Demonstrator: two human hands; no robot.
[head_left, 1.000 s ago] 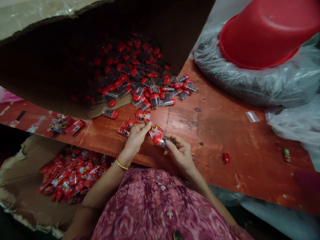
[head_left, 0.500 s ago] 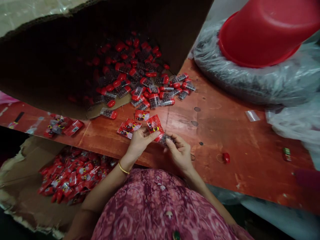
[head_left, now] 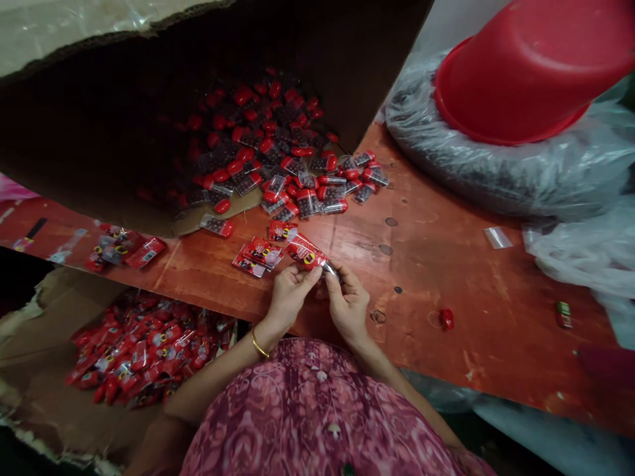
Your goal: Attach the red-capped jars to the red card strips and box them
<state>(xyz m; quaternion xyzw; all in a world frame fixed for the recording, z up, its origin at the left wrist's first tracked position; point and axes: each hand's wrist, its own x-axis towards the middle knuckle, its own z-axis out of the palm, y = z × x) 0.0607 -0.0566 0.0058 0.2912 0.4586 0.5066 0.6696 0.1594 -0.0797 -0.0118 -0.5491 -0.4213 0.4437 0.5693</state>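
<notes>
My left hand [head_left: 288, 294] is closed on a red printed sleeve [head_left: 306, 251] with yellow and black figures, thumb along its lower edge. My right hand [head_left: 348, 299] pinches a small clear container of dark beads [head_left: 327, 268] at the sleeve's right end. The container's end seems to be inside the sleeve, but my fingers hide most of it. Just left of the held sleeve, more flat red printed sleeves [head_left: 258, 254] lie on the table. Beyond them spills a heap of clear bead-filled containers with red caps [head_left: 307, 200].
A large cardboard box [head_left: 391, 63] lies open on its side, the heap running out of it. Below left, another carton [head_left: 37, 370] holds red packets [head_left: 136, 357]. A red tub [head_left: 520, 73] rests on a plastic-wrapped bundle [head_left: 476, 178]. A loose red cap [head_left: 447, 319] lies on the table [head_left: 421, 264].
The red sleeve has tilted from upright to slanting left, and the container now lies more in line with it. Both hands have come slightly closer together.
</notes>
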